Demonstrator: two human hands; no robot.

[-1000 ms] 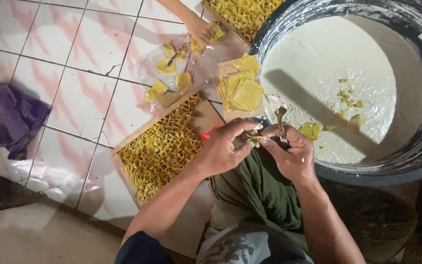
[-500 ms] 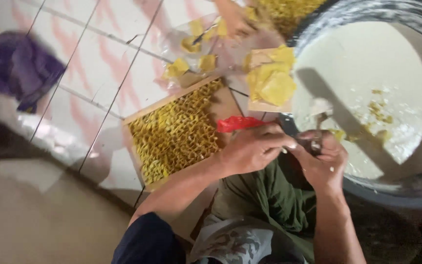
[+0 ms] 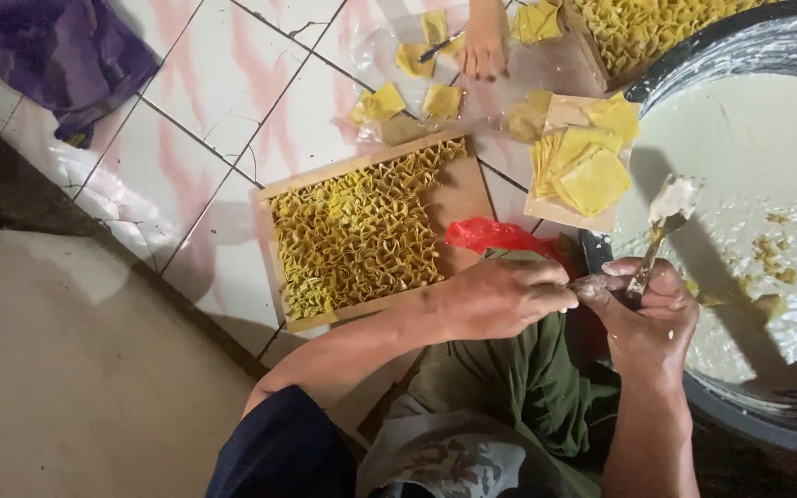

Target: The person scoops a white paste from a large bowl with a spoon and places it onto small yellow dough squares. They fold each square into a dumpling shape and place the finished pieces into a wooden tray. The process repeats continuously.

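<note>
The right hand (image 3: 643, 318) has its fingers (image 3: 666, 297) closed around the handle of a thin metal spoon-like spreader (image 3: 664, 226), whose tip, loaded with pale paste, stands up and away from the knuckles, over the rim of the big round dark basin of whitish filling (image 3: 786, 157). The left hand (image 3: 495, 297) has its fingertips (image 3: 560, 297) pinched together and touching the right thumb; what they pinch is too small and too hidden to name, though it may be a folded wrapper.

As I judge it, the lump of paste on the spreader tip could drop off if the handle tilts, landing on the stack of flat yellow square wrappers (image 3: 583, 171) on its brown board, which lies just beyond the fingers next to the basin. A loose pinch by the left fingertips could also let the small piece fall onto the green cloth over the lap (image 3: 518, 387).

Just beyond the left knuckles a crumpled red plastic bag (image 3: 495, 235) lies against the shallow wooden tray packed with rows of folded yellow dumplings (image 3: 362, 235), which sits on the white tiled floor with pink streaks (image 3: 196, 111); the bag stands between the fingers and the tray's bare corner. Farther off, another person's hand (image 3: 483, 46) rests among loose yellow wrappers (image 3: 408, 92), beside a second filled tray (image 3: 638, 28). A purple cloth (image 3: 66, 55) lies well apart.
</note>
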